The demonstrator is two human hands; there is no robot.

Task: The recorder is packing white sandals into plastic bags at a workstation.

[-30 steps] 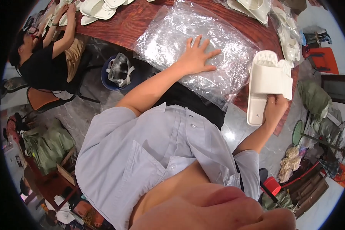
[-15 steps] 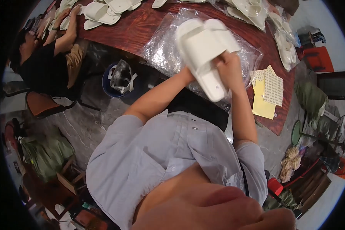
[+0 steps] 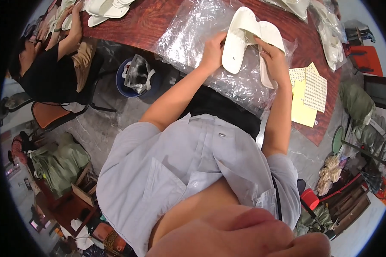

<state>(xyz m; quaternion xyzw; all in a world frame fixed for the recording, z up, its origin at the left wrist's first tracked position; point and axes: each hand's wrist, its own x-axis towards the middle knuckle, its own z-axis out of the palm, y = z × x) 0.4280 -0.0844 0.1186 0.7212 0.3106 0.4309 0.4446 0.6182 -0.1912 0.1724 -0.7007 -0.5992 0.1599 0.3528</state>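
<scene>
White slippers, two in number, are in the person's hands above the table [image 3: 135, 32]. The left hand [image 3: 213, 50] is partly closed, its fingers curled at the outer edge of the left slipper [image 3: 233, 60]; some fingertips are hidden. The right hand [image 3: 273, 58] is partly closed about the side of the right slipper [image 3: 273, 36], one finger reaching across to the gap between the two.

Position: the left slipper lies immediately to the right of the left hand; the right slipper lies under and beside the right hand, its heel showing below the fingers. Both are side by side, toes away from the wearer, over clear plastic bags [image 3: 184, 30]. Whether they touch the plastic cannot be determined.

Markings: a small dark mark is present on the heel of the left slipper, too small to read. Sticker sheets [image 3: 316, 90] printed in rows lie on the table near the right forearm, overlapping a yellow sheet [image 3: 301, 107]. More slippers [image 3: 109, 8] lie at the far left of the table.
</scene>
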